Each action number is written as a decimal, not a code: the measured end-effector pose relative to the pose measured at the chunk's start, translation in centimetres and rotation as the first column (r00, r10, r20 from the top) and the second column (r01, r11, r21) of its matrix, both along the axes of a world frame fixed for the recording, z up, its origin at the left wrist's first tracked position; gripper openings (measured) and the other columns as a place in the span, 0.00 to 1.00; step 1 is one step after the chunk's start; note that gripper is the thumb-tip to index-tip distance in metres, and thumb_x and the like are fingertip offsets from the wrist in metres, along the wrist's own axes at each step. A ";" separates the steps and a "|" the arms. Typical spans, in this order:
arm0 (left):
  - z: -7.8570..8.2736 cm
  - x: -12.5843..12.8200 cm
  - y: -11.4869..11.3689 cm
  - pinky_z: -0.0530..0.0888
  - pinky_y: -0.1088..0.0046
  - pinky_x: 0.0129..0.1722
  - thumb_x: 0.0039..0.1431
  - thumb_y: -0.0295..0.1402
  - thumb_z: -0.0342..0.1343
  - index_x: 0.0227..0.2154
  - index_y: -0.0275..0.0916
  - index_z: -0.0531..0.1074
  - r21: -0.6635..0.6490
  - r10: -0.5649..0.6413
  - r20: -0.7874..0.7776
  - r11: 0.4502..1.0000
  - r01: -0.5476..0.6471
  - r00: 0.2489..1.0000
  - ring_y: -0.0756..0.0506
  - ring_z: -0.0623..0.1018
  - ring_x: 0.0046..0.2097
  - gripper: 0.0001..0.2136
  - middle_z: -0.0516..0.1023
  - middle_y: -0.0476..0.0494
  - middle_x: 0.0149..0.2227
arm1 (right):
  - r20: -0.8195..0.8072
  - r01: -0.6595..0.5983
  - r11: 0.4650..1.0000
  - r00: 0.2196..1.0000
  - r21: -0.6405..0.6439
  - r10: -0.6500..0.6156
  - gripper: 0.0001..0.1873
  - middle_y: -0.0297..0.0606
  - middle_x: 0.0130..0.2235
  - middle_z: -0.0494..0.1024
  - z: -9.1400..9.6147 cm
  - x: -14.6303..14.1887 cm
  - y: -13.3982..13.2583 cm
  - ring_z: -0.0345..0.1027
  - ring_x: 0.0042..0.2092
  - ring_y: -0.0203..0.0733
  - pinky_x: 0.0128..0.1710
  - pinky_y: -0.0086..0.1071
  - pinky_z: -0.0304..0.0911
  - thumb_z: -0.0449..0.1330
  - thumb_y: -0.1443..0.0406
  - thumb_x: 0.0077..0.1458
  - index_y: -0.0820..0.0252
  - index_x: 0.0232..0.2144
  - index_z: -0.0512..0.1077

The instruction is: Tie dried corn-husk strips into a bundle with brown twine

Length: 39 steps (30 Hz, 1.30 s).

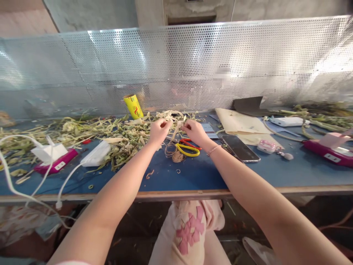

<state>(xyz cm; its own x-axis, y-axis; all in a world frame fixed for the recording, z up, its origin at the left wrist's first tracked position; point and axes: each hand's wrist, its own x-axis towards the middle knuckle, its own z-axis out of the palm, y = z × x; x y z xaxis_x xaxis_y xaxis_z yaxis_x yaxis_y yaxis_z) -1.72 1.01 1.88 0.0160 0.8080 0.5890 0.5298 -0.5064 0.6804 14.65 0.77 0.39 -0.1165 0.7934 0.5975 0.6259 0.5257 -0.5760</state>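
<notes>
My left hand (160, 131) is closed in a pinch over the table, at the edge of the dried plant heap. Facing it, my right hand (195, 132) is pinched too, with a thin bracelet on its wrist. A pale dried plant strip (175, 131) shows between the two sets of fingertips, which appear to grip it; its exact hold is too small to see. Just below lie scissors with yellow handles (189, 151), a red-handled tool (190, 142) and a small ball of brown twine (178, 157). Dried stems and leaves (127, 134) spread out to the left.
A yellow tube (133, 106) stands tilted by the perforated metal screen (179, 62). At right are a phone (239, 148), brown paper (237, 123) and a pink case (267, 146). Power strips (56, 162) and white cables lie left and right. The table edge (182, 194) runs in front.
</notes>
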 end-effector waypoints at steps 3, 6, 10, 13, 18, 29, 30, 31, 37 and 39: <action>-0.2 0.7 -0.1 0.68 0.71 0.35 0.48 0.39 0.55 0.23 0.36 0.69 -0.073 -0.166 0.058 0.983 0.170 0.984 0.49 0.72 0.30 0.10 0.72 0.47 0.24 | -0.045 -0.047 0.996 0.998 -0.074 0.044 0.11 0.29 0.21 0.62 0.0 -0.2 -0.2 0.53 0.26 0.33 0.29 0.28 0.50 0.55 0.67 0.46 0.59 0.18 0.57; -0.5 1.3 0.1 0.70 0.70 0.38 0.45 0.35 0.59 0.28 0.35 0.69 -0.172 -0.260 0.266 0.935 0.311 0.928 0.49 0.74 0.33 0.09 0.75 0.46 0.28 | -0.073 -0.085 0.989 0.994 -0.117 0.076 0.10 0.28 0.20 0.61 0.0 -0.4 -0.2 0.52 0.25 0.32 0.27 0.28 0.49 0.54 0.65 0.47 0.59 0.18 0.57; -0.7 1.7 0.1 0.72 0.71 0.34 0.44 0.33 0.61 0.29 0.34 0.68 -0.259 -0.270 0.506 0.858 0.443 0.819 0.52 0.73 0.27 0.10 0.73 0.49 0.25 | -0.154 -0.172 0.973 0.977 -0.151 0.149 0.10 0.28 0.21 0.61 -0.2 -0.4 -0.1 0.52 0.25 0.32 0.28 0.28 0.50 0.53 0.63 0.48 0.58 0.20 0.57; -0.7 1.6 0.1 0.68 0.76 0.27 0.43 0.32 0.61 0.28 0.35 0.68 -0.262 -0.283 0.567 0.829 0.495 0.774 0.55 0.69 0.23 0.10 0.70 0.52 0.23 | -0.197 -0.249 0.955 0.956 -0.162 0.216 0.10 0.28 0.22 0.62 -0.3 -0.3 -0.1 0.53 0.25 0.32 0.29 0.28 0.52 0.51 0.61 0.50 0.58 0.22 0.56; -0.5 1.2 0.4 0.55 0.78 0.19 0.44 0.34 0.60 0.25 0.35 0.67 -0.309 -0.338 0.497 0.792 0.527 0.799 0.58 0.58 0.20 0.09 0.68 0.50 0.23 | -0.132 -0.207 0.972 0.972 -0.111 0.192 0.09 0.27 0.22 0.58 -0.3 -0.3 -0.1 0.50 0.27 0.32 0.29 0.28 0.50 0.49 0.63 0.51 0.58 0.22 0.55; 0.0 0.5 0.7 0.50 0.78 0.17 0.36 0.32 0.63 0.20 0.35 0.66 -0.354 -0.338 0.491 0.765 0.538 0.803 0.59 0.56 0.17 0.10 0.62 0.54 0.17 | 0.020 -0.168 0.982 0.985 -0.082 0.170 0.07 0.29 0.22 0.62 0.4 0.2 -0.3 0.51 0.25 0.31 0.27 0.27 0.48 0.50 0.64 0.50 0.61 0.26 0.66; 0.1 0.4 0.8 0.50 0.78 0.17 0.36 0.32 0.63 0.20 0.35 0.66 -0.355 -0.338 0.485 0.766 0.535 0.806 0.59 0.56 0.17 0.10 0.62 0.54 0.17 | 0.023 -0.158 0.984 0.987 -0.086 0.161 0.08 0.29 0.22 0.62 0.4 0.2 -0.3 0.51 0.24 0.31 0.27 0.27 0.48 0.50 0.64 0.50 0.61 0.26 0.67; 0.1 0.4 0.8 0.50 0.79 0.17 0.36 0.32 0.63 0.20 0.35 0.67 -0.357 -0.337 0.478 0.770 0.530 0.811 0.59 0.56 0.17 0.11 0.62 0.54 0.17 | 0.025 -0.148 0.985 0.988 -0.089 0.150 0.08 0.29 0.21 0.63 0.4 0.2 -0.3 0.51 0.24 0.31 0.26 0.27 0.48 0.51 0.64 0.50 0.61 0.27 0.68; -0.1 0.3 0.9 0.51 0.77 0.18 0.38 0.34 0.63 0.21 0.35 0.67 -0.352 -0.323 0.422 0.803 0.481 0.847 0.58 0.57 0.18 0.10 0.64 0.53 0.18 | 0.052 -0.114 0.990 0.992 -0.088 0.119 0.10 0.29 0.21 0.64 0.4 0.4 -0.2 0.51 0.24 0.31 0.26 0.27 0.48 0.52 0.62 0.51 0.61 0.28 0.70; -0.3 0.3 1.0 0.52 0.77 0.18 0.39 0.34 0.62 0.21 0.35 0.68 -0.346 -0.330 0.414 0.805 0.482 0.848 0.58 0.58 0.18 0.10 0.66 0.52 0.19 | 0.058 -0.128 0.988 0.989 -0.092 0.134 0.10 0.29 0.22 0.65 0.2 0.6 -0.1 0.51 0.24 0.31 0.27 0.27 0.48 0.52 0.62 0.51 0.61 0.29 0.70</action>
